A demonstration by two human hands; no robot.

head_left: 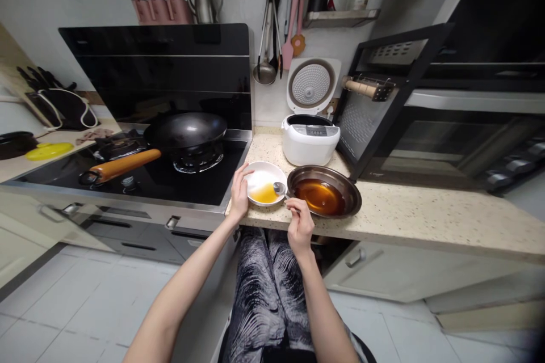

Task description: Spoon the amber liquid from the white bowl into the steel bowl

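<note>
My left hand (239, 193) is closed on the left rim of a white bowl (263, 173) that rests on the counter. A shallow pool of yellow-orange liquid (264, 194) lies in it, tilted toward its near side. A metal spoon (279, 188) has its head inside the bowl at the right. My right hand (300, 224) pinches the spoon's handle, most of which the fingers hide. Just right of the bowl stands a dark metal basin (352, 195) holding amber-brown liquid (320, 197), close behind my right hand.
Behind the bowls stands a white rice cooker (311, 144) with its lid raised. To the left, a black wok (185, 130) with an orange handle sits on the gas stove (200, 186). A black oven (451, 142) and rack (366, 119) stand right. Utensils (272, 28) hang above.
</note>
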